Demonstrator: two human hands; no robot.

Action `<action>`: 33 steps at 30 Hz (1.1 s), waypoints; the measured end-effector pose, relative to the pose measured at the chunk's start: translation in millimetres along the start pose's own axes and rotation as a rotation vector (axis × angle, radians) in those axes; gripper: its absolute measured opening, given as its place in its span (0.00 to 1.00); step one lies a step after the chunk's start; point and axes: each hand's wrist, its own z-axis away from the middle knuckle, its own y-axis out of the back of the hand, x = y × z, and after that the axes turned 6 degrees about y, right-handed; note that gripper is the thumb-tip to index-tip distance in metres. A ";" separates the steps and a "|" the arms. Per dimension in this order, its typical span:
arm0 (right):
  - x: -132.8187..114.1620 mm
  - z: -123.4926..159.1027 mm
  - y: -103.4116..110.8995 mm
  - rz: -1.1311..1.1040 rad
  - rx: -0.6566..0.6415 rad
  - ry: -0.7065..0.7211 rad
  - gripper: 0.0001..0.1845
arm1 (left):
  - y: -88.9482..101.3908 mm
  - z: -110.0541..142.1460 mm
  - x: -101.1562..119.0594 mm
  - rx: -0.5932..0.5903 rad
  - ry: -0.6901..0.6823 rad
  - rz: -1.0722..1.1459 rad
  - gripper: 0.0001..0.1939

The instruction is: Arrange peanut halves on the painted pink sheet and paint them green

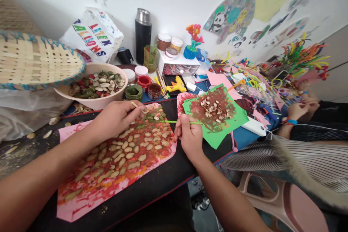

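My left hand (121,117) is closed, pinching a thin pale wooden stick (135,105) over the far edge of a pink sheet (81,208) smeared with red and orange paint. Rows of peanuts (126,149) in their shells cover the sheet; several near the stick are green with paint. In my right hand (189,134) is a slim green paintbrush (196,123), lying nearly level and pointing left toward the green peanuts (153,116). Whether its tip touches them I cannot tell. Beyond that hand, a green sheet (214,139) bears brown paint and peanut shells (213,108).
Behind the sheets stand a pink bowl (91,103) of painted shells, open paint jars (133,93), a yellow glue gun (176,85) and a black flask (143,36). A woven basket (40,61) leans over the bowl. Another person's hands (301,108) are at right, near a pink stool (304,206).
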 end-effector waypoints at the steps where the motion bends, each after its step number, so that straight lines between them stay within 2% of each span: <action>1: 0.7 -0.1 -0.5 0.000 0.003 0.000 0.43 | -0.2 -0.2 -1.0 -0.001 0.000 -0.001 0.41; 7: 5.0 -1.4 -10.5 -0.015 -0.022 0.035 0.42 | -1.1 -1.2 -5.8 -0.019 -0.009 -0.040 0.42; 15: -0.2 -3.5 9.3 -0.042 0.060 0.010 0.42 | -3.2 -1.2 -4.8 -0.025 -0.007 -0.041 0.40; 25: -3.8 -7.2 8.7 -0.052 0.081 0.041 0.43 | -5.2 2.8 -1.9 0.059 -0.017 -0.008 0.37; 33: -0.1 -11.6 6.4 -0.037 0.099 0.038 0.42 | -10.1 1.3 -3.0 0.018 -0.038 0.002 0.42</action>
